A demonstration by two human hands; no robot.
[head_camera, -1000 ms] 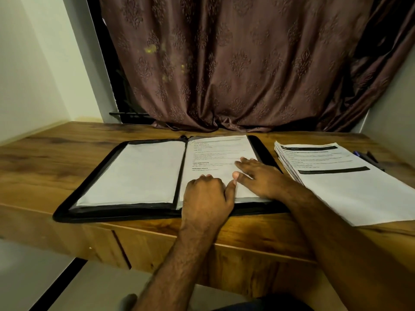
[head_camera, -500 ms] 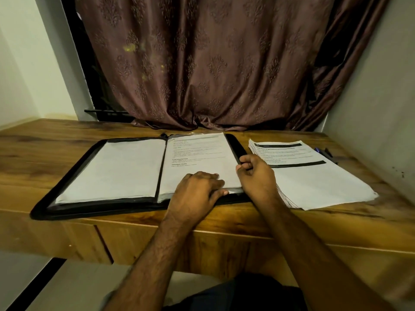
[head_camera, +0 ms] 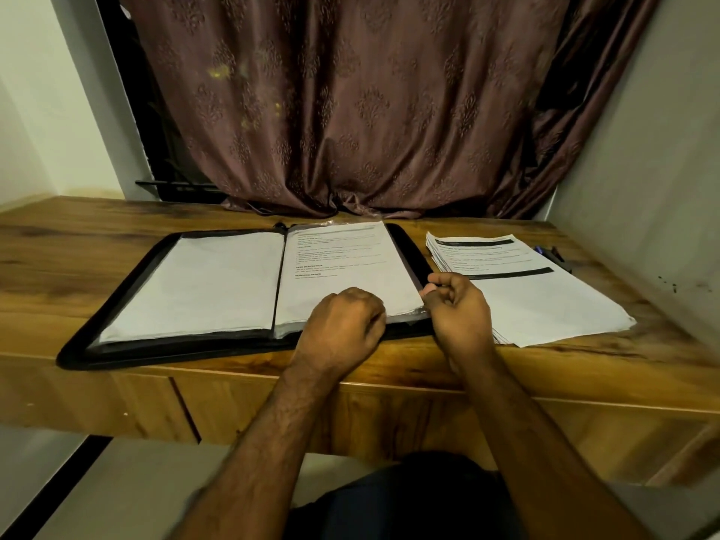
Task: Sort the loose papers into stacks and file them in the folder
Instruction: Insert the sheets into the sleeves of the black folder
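Black folder (head_camera: 128, 290) open flat, spine pointing away.

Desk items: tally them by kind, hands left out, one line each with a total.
Open black folder: 1
Printed page in the folder's right side: 1
Blank sheet in its left side: 1
Loose paper stack right of the folder: 1
Pens at the far right; they look like 2
Total: 6

Black folder (head_camera: 117, 290), white papers (head_camera: 545, 305), brown patterned curtain (head_camera: 350, 103), wooden desk (head_camera: 78, 243).
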